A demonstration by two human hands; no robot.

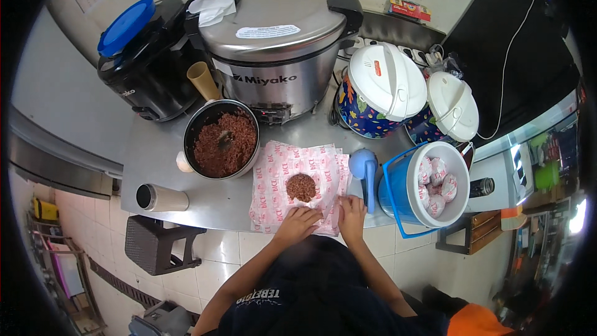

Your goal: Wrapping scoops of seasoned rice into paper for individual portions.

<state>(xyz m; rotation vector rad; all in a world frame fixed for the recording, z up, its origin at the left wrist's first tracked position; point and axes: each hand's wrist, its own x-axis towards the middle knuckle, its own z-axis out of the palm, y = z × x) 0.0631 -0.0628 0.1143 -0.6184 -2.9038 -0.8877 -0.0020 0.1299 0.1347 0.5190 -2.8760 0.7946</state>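
A stack of printed rice wrapping paper [266,182] lies on the steel table in front of me. A round mound of reddish-brown cooked rice [301,187] sits on its top sheet. My left hand [298,224] rests over the near edge of the paper, just below the mound. At the near right edge of the stack is my right hand [352,214], with its fingers bent. Whether either hand pinches the sheet is hidden. A blue plastic scoop [364,163] lies beside the paper, its handle close to my right hand. To the left, a dark pot [187,144] holds more reddish-brown rice.
A blue bucket [392,191] with several wrapped balls [438,170] stands right. Behind are a large steel Miyako cooker [275,60], a black cooker [144,79] and two white-lidded containers [373,84]. A tumbler [168,197] lies near the table's left front edge.
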